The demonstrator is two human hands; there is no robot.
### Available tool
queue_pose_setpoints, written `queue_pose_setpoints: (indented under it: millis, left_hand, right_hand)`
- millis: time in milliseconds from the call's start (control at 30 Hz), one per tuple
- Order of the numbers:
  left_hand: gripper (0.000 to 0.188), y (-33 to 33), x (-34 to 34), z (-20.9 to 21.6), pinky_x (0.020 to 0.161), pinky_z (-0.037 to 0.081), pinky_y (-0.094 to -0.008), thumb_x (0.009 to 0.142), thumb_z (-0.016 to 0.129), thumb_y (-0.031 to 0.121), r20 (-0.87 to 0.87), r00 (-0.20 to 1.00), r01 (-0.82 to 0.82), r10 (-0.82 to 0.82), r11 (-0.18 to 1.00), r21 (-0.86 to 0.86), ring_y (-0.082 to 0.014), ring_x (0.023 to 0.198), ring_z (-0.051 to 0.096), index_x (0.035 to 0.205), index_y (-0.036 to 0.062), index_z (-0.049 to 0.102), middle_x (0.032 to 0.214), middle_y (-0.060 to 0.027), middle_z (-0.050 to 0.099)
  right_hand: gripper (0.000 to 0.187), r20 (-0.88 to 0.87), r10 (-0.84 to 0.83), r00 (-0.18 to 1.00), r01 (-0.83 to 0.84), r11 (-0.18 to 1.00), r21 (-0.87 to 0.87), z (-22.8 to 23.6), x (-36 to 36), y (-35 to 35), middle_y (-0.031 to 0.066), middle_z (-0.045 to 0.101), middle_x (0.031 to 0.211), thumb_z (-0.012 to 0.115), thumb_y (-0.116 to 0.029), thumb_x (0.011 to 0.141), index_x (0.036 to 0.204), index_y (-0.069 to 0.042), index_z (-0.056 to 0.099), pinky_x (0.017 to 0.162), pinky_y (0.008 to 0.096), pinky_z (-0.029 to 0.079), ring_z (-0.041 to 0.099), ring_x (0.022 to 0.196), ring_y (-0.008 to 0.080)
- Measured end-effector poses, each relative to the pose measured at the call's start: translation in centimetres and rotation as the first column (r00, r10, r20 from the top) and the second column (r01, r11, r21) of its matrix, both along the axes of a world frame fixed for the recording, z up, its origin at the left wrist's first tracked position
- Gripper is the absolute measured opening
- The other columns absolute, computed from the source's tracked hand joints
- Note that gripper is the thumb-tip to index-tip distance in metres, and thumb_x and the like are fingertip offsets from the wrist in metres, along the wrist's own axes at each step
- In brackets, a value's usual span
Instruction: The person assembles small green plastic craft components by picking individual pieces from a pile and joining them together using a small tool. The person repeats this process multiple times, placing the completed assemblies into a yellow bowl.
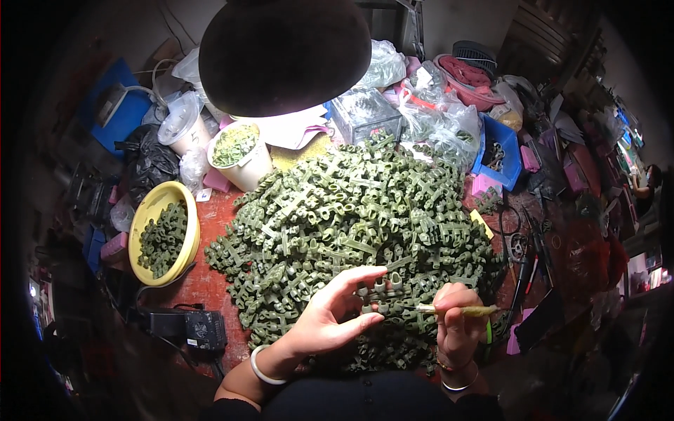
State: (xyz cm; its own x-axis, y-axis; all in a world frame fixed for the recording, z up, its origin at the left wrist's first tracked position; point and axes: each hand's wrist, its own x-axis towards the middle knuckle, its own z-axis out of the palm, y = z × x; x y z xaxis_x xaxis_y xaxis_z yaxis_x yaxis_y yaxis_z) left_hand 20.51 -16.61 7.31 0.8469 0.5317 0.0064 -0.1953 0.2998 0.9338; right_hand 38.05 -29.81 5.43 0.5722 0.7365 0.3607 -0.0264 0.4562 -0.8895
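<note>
A big heap of small green moulded pieces [330,203], many joined in strips with ring-shaped openings, covers the middle of the table. Low over its near side, my left hand [326,316] is closed, thumb opposite fingers, around a strip of green moulded pieces [380,286]. Just right of it, my right hand [458,319] grips a slim tool with a yellowish handle [479,310]. The tool's pale tip points left, close to the strip; whether it touches cannot be made out.
A yellow basin [193,242] of green pieces stands left on the red tabletop [219,281]; a white bucket [254,170] stands behind. A dark round lamp head [284,59] hangs above. Plastic bags [439,116] and a blue bin [510,151] lie behind. Pens and tools [537,245] lie right, a black power box [203,330] front left.
</note>
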Motion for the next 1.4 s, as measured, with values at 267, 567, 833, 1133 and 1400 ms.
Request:
queue_pose_setpoints:
  millis: [267,567,833,1133,1400]
  left_hand:
    - [0.046,0.2,-0.1,-1.5,0.096,0.051,-0.0297,0.090,0.061,-0.010,0.071,0.993,-0.096,0.096,0.995,-0.004,-0.0156,0.118,0.056,0.132,0.0045,0.046,0.128,-0.0074,0.052]
    - [0.034,-1.1,0.1,-1.6,0.074,0.046,-0.0180,0.091,0.062,-0.007,-0.063,0.992,-0.110,0.111,0.994,0.028,-0.0068,0.097,0.058,0.118,0.0067,0.046,0.111,-0.0033,0.056]
    - [0.025,-1.0,0.0,-1.8,0.069,0.046,-0.0179,0.096,0.060,0.001,0.004,0.998,-0.059,0.059,0.997,-0.053,-0.0036,0.089,0.057,0.115,0.0087,0.046,0.107,0.0001,0.056]
    - [0.012,-0.1,-0.7,-0.5,0.093,0.055,-0.0361,0.099,0.057,0.010,0.119,0.964,0.263,-0.238,0.784,-0.563,-0.0157,0.104,0.062,0.109,0.0078,0.052,0.112,-0.0027,0.057]
    - [0.025,-0.2,-0.7,-1.8,0.091,0.051,-0.0254,0.088,0.071,-0.001,0.018,0.969,0.232,-0.245,0.891,-0.390,-0.0092,0.100,0.059,0.103,0.0069,0.052,0.105,-0.0009,0.056]
  right_hand:
    - [0.020,0.536,-0.363,0.762,0.339,0.929,0.148,0.3,-0.6,-0.6,0.0076,0.061,0.079,0.066,-0.024,0.095,0.097,-0.004,0.067,0.058,0.0280,0.046,0.057,0.067,0.0176]
    - [0.031,0.671,0.001,0.741,0.220,0.944,-0.245,2.2,-0.5,0.6,0.0091,0.060,0.088,0.081,-0.018,0.080,0.106,-0.005,0.070,0.063,0.0302,0.049,0.060,0.074,0.0215]
    - [0.025,0.646,-0.034,0.763,0.255,0.933,-0.253,1.6,-0.7,0.7,0.0076,0.059,0.087,0.082,-0.007,0.077,0.099,-0.005,0.071,0.063,0.0289,0.049,0.059,0.073,0.0198]
    - [0.019,0.523,0.032,0.852,0.145,0.945,-0.293,2.3,-0.2,0.6,0.0070,0.058,0.090,0.076,-0.002,0.082,0.101,-0.005,0.073,0.064,0.0262,0.049,0.060,0.073,0.0157]
    - [0.021,0.639,0.073,0.766,0.131,0.955,-0.265,2.2,-0.4,0.8,0.0070,0.059,0.090,0.076,-0.001,0.082,0.102,-0.006,0.074,0.065,0.0272,0.050,0.060,0.074,0.0167]
